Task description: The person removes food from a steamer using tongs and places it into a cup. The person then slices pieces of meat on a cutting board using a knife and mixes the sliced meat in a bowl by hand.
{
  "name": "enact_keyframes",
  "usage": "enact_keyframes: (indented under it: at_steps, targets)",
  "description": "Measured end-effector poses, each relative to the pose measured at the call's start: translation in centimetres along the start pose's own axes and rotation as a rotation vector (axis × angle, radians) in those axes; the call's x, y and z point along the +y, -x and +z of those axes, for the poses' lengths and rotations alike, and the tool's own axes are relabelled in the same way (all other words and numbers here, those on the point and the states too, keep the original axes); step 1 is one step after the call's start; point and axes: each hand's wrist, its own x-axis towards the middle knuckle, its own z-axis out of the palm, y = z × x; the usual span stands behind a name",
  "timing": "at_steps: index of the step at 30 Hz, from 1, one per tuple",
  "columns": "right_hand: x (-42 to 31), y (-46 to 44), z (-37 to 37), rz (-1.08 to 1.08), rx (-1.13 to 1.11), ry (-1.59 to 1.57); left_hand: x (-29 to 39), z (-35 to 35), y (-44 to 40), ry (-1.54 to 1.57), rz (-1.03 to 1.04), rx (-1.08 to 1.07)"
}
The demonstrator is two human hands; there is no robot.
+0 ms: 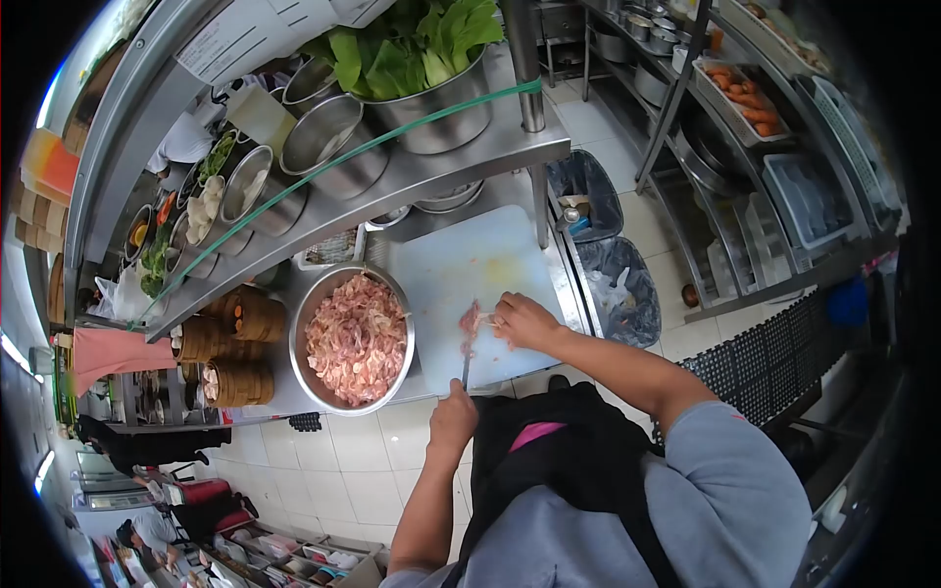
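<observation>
My left hand (453, 419) is closed around the handle of a knife (466, 367), whose blade points away from me over the white cutting board (529, 265). At the blade's far end lies a strip of raw meat (470, 323), pink with a pale part. My right hand (524, 321) is closed with its fingertips on the pale end of this meat, low on the board. Left of the board stands a large steel bowl (297, 338) heaped with cut raw meat (358, 338). Small scraps lie on the board near my hands.
A steel shelf (431, 176) crosses above the counter, bearing leafy greens (412, 49) and several steel containers. Bamboo steamers (240, 382) stand left of the bowl. Two black-lined bins (622, 294) are beyond the board's right side. A rack (676, 127) holds a tray of carrots (750, 103).
</observation>
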Motion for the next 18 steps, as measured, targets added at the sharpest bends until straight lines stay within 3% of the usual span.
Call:
enact_keyframes:
  at_steps: [3, 8, 12, 14, 18]
  targets:
    - [-0.3, -0.3, 0.3, 0.149, 0.058, -0.22, -0.5, 1.5, 0.2, -0.048, 0.014, -0.067]
    - [-0.2, -0.7, 1.9, -0.075, -0.115, -0.034, -0.3, 6.1, -2.9, 0.076, 0.058, -0.005]
    - [0.2, -0.8, 2.1, -0.108, -0.101, -0.119, 0.1, 6.3, -5.6, 0.138, 0.024, -0.004]
    - [0.4, -1.0, 1.8, 0.034, -0.143, -0.265, -0.5, 6.2, -5.2, 0.145, 0.034, 0.006]
    - [0.3, -0.1, 2.3, 0.063, -0.024, -0.282, -2.3, 4.8, -2.1, 0.107, 0.012, -0.058]
